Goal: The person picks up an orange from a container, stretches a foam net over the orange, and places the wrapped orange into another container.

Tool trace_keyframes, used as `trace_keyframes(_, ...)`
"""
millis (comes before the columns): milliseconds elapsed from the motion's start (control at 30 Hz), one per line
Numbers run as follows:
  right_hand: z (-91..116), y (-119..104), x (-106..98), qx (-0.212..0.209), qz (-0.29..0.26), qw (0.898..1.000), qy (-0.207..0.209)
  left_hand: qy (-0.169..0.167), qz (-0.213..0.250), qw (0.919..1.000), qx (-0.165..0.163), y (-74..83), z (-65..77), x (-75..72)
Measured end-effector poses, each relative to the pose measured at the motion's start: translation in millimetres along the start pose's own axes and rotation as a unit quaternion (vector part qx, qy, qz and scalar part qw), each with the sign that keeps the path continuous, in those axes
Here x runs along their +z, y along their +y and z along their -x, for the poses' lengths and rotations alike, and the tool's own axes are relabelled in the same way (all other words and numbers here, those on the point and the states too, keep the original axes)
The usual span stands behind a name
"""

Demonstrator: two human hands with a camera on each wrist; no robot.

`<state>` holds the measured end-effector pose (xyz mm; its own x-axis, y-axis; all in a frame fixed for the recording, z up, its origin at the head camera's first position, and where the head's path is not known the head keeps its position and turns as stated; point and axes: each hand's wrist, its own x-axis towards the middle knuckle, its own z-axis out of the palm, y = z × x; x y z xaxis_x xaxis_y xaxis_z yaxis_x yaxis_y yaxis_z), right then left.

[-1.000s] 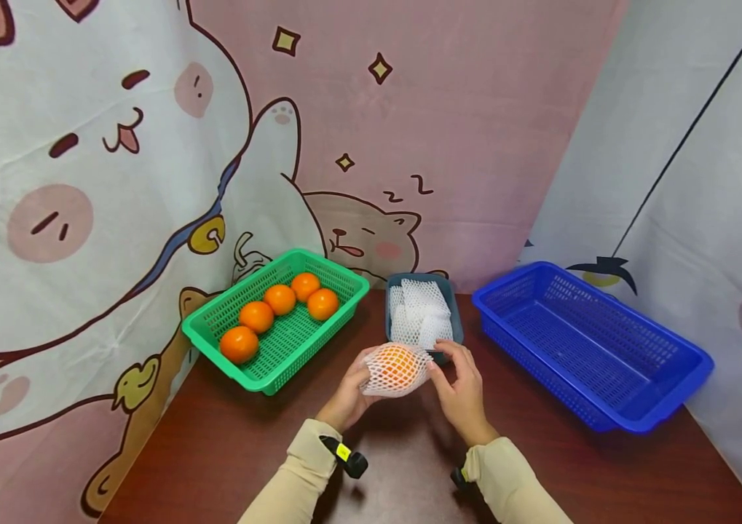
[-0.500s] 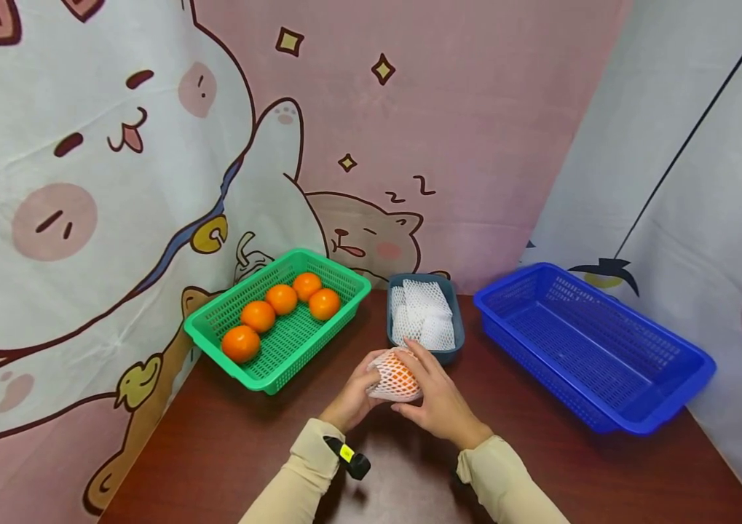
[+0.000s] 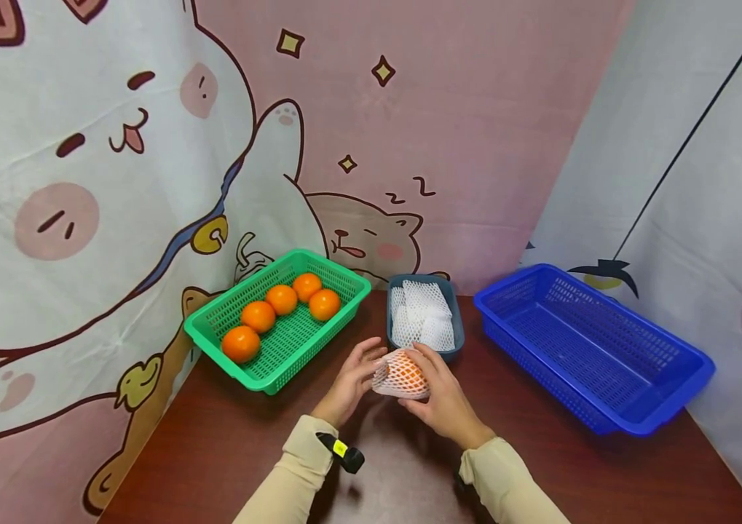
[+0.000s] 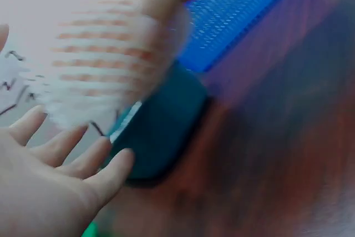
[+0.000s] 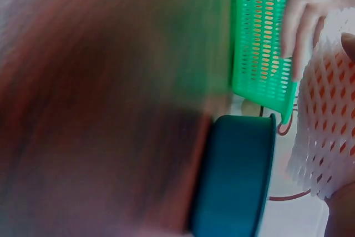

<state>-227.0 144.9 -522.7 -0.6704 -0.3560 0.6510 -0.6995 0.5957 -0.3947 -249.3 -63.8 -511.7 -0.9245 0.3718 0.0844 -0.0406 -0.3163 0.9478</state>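
Note:
An orange in a white foam net sleeve point(image 3: 402, 376) is held above the table in front of the small bin. My right hand point(image 3: 444, 402) grips it from the right, fingers over the top and thumb below. My left hand point(image 3: 346, 384) is at its left side with fingers spread. In the left wrist view the left fingers point(image 4: 66, 148) extend loosely just below the netted orange point(image 4: 100, 54), which looks blurred. In the right wrist view the netted orange point(image 5: 327, 109) is cut off at the right edge.
A green basket point(image 3: 272, 378) with several bare oranges point(image 3: 257, 316) stands at the left. A dark teal bin point(image 3: 456, 320) holding folded foam nets point(image 3: 424, 306) is at the back middle. On the right stands a blue basket point(image 3: 596, 356). A printed cloth hangs behind.
The right hand has moved from the sleeve's right end to around the orange. The left hand has loosened its hold and spread its fingers, and the netted orange has shifted slightly right.

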Motion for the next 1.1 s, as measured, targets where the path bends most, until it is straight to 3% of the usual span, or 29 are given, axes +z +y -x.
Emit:
trace_keyframes(300,8,6,0,0.025,-0.015,1.0,-0.005,0.068,-0.055,0.9929,0.08,48.0,-1.0,-21.3)
trace_keyframes(500,10,8,-1,0.038,-0.025,0.999,-0.007,0.094,-0.139,0.9785,0.12,72.0,-1.4,-47.1)
trace_keyframes(567,11,9,-1,0.04,-0.03,0.999,-0.006,0.11,-0.195,0.9667,0.124,76.4,-1.0,-55.5)
trace_keyframes(700,12,10,-1,0.039,-0.036,0.999,0.001,0.136,-0.303,0.9357,0.118,77.8,-1.0,-71.1)
trace_keyframes(867,12,11,-1,0.049,-0.042,0.998,0.001,0.136,-0.414,0.894,0.107,70.8,-1.7,-85.9)
trace_keyframes(1033,10,11,-2,0.053,-0.043,0.998,0.001,0.13,-0.513,0.8468,0.053,63.8,-1.8,-95.6)
trace_keyframes(1100,9,11,-2,0.045,-0.046,0.998,0.008,0.12,-0.541,0.8319,0.032,62.7,0.3,-98.4)
